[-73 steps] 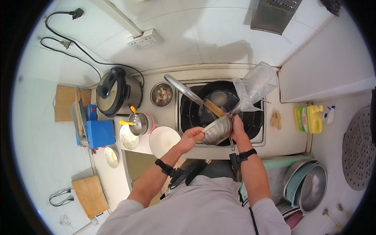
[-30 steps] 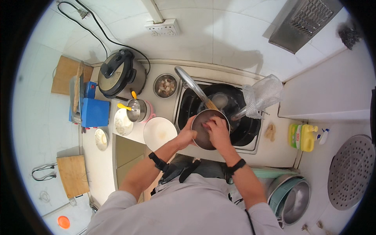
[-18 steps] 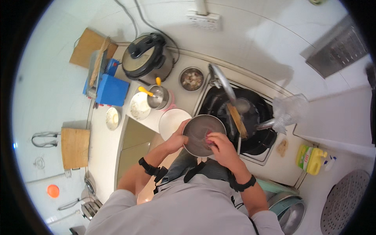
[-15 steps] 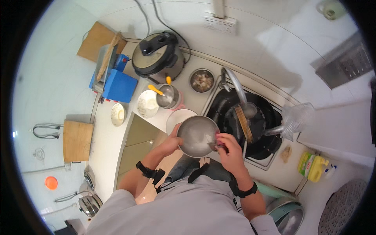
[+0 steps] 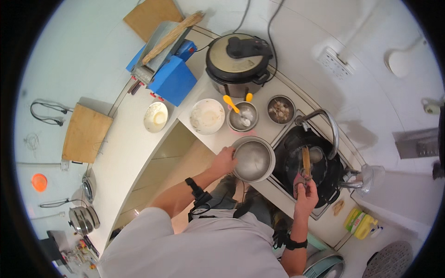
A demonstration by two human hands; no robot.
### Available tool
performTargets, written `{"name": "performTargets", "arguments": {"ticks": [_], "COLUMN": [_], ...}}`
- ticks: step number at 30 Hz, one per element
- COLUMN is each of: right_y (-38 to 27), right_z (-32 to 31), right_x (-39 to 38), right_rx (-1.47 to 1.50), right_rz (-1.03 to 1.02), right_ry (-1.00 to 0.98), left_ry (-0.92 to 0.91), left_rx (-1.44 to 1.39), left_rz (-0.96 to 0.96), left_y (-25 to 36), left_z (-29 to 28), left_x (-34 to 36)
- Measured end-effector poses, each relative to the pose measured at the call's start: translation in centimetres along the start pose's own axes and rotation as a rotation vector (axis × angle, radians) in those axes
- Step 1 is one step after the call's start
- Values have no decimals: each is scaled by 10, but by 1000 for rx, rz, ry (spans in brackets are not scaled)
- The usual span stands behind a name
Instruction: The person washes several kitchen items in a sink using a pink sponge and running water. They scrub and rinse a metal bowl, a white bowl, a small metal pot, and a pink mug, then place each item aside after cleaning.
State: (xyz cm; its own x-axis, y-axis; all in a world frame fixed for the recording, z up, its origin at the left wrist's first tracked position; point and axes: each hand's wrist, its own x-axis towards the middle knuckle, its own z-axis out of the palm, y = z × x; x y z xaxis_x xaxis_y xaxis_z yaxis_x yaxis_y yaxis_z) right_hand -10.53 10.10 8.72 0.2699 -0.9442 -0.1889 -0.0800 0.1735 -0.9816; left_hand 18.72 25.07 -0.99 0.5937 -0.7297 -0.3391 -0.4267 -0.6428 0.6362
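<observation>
My left hand (image 5: 225, 161) grips the left rim of a round steel bowl (image 5: 253, 160), with fingers outside and the thumb at the edge. The bowl sits at the counter's front edge, left of the sink, and looks bare inside. Over the sink, my right hand (image 5: 306, 195) pinches a small crumpled pink and dark cloth (image 5: 301, 183). Just beyond it, a bundle of chopsticks (image 5: 306, 158) lies in a black basin (image 5: 289, 139) set in the sink. The curved faucet (image 5: 333, 125) arches over the basin's right side.
Behind the bowl stand a steel pot with yellow-handled utensils (image 5: 242, 116), a white bowl (image 5: 207, 116) and a steel bowl of food pieces (image 5: 281, 110). Farther back are an electric pressure cooker (image 5: 237, 62) and a blue machine (image 5: 174, 81). A yellow bottle (image 5: 361, 224) stands right of the sink.
My right hand has left the steel bowl and moved right over the sink with the cloth. My left hand keeps hold of the bowl. The whole view has turned and shifted.
</observation>
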Motion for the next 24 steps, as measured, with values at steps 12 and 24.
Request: {"name": "performTargets", "arguments": {"ticks": [12, 24], "right_y": [-9, -26], "right_z": [24, 26], "right_x": [-16, -32], "right_rx": [46, 305], "right_rz": [9, 134], "right_ry": [145, 202], "left_ry": [277, 254], "left_rx": [-504, -1427], "left_rz": [-443, -438], "left_y": [-83, -142], "left_z": [-36, -54], "left_x": [43, 82]}}
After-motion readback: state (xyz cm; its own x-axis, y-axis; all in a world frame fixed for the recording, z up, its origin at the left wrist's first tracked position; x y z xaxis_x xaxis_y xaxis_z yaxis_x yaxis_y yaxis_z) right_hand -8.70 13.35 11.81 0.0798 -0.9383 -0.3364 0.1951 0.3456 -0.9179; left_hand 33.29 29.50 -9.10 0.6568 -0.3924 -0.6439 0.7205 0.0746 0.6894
